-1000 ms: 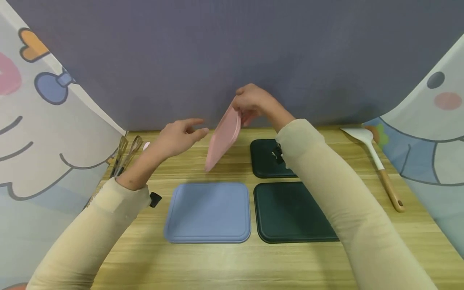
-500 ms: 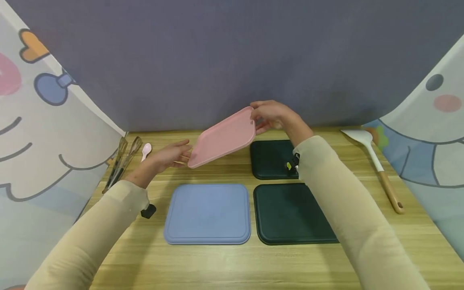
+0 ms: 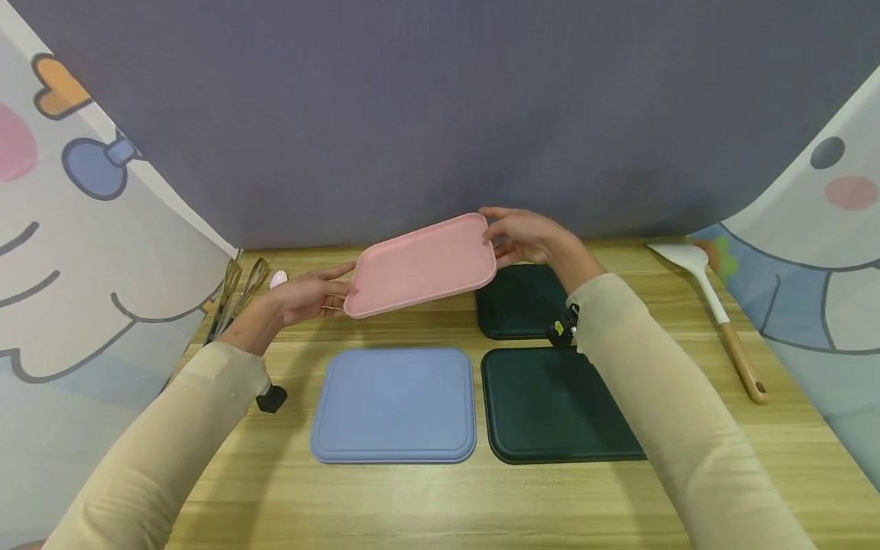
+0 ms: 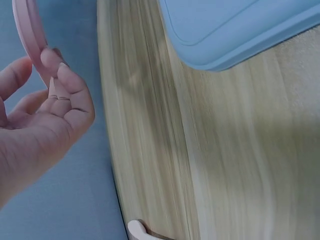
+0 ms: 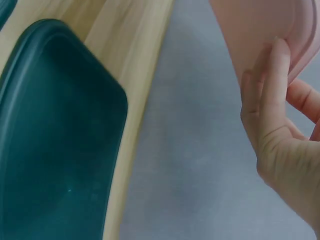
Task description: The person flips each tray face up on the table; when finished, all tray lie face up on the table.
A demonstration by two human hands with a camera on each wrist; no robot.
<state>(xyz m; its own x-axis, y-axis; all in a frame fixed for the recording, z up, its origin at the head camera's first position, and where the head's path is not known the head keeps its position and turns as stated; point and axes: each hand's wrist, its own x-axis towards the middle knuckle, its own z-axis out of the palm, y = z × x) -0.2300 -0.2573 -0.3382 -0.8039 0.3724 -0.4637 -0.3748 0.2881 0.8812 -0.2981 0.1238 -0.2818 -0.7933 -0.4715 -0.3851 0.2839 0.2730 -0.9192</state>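
Observation:
A pink rectangular tray (image 3: 421, 263) is held up over the back of the table, its right end higher than its left. My left hand (image 3: 305, 296) pinches the tray's left end, and in the left wrist view its fingertips meet the rim. At the other end, my right hand (image 3: 525, 235) grips the upper right corner. Fingers (image 5: 274, 90) of that hand lie against the tray's underside in the right wrist view. Below the tray a blue tray (image 3: 395, 405) lies flat on the wooden table (image 3: 426, 504).
Two dark green trays, a smaller one (image 3: 516, 305) behind a larger one (image 3: 550, 405), lie to the right. A white spatula (image 3: 718, 313) with a wooden handle is at the far right. Whisk-like utensils (image 3: 237, 294) and a pink spoon (image 3: 278, 279) lie at the left.
The pink tray has swung from steeply tilted in my right hand to nearly level. My left hand has taken hold of its left end, and my right hand has moved right and down.

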